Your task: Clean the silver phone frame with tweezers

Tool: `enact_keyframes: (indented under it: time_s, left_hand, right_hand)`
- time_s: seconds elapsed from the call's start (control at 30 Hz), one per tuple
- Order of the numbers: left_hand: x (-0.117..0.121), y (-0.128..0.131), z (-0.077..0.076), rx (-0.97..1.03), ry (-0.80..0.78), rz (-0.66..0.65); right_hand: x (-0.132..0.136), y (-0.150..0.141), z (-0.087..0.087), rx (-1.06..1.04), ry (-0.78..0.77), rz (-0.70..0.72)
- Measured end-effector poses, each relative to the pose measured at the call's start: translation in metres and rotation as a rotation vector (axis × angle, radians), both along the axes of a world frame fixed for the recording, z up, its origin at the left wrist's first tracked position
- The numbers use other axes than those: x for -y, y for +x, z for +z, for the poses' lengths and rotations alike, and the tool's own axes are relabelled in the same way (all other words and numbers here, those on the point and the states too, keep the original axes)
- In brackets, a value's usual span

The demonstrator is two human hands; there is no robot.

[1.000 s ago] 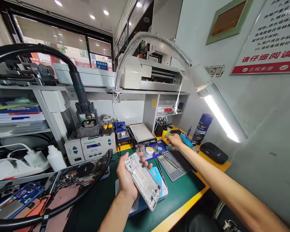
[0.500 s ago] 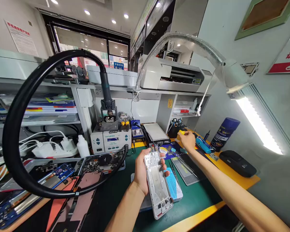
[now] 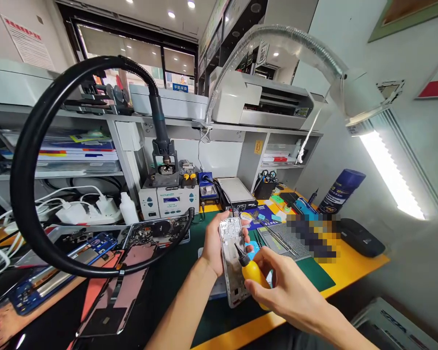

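Note:
My left hand [image 3: 212, 245] is closed round a white phone frame [image 3: 231, 253], held upright over the green mat [image 3: 175, 272]. My right hand [image 3: 281, 287] grips a yellow-handled screwdriver [image 3: 253, 274]; its black tip rests against the middle of the frame. A light blue card lies on the mat just behind the frame, mostly hidden.
Opened phones [image 3: 131, 253] lie at the left inside a loop of thick black hose [image 3: 25, 160]. A hot-air station [image 3: 168, 199] stands behind. A metal grid tray [image 3: 277, 240], a blue spray can [image 3: 341, 192] and a black case [image 3: 361, 238] sit on the right. A gooseneck lamp [image 3: 357, 112] hangs overhead.
My right hand left the far tool area holding the yellow screwdriver and came back to the phone frame. The left hand kept the frame and turned it more upright.

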State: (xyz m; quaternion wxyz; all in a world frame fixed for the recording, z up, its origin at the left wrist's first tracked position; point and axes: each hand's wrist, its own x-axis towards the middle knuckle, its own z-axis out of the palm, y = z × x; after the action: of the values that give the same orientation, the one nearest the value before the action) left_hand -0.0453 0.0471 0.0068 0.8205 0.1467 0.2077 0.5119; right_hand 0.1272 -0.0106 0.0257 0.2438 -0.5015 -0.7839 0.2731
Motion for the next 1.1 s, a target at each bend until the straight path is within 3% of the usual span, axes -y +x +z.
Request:
enact_keyframes:
  time_s: [0.4,1.1]
  left_hand:
    - [0.0,0.002,0.0,0.005,0.031,0.02]
    - [0.003,0.002,0.006,-0.014,0.019,0.044]
  right_hand:
    - [-0.004,-0.011,-0.004,0.022,-0.047,0.041]
    - [-0.001,-0.011,0.003,0.004,-0.127,0.055]
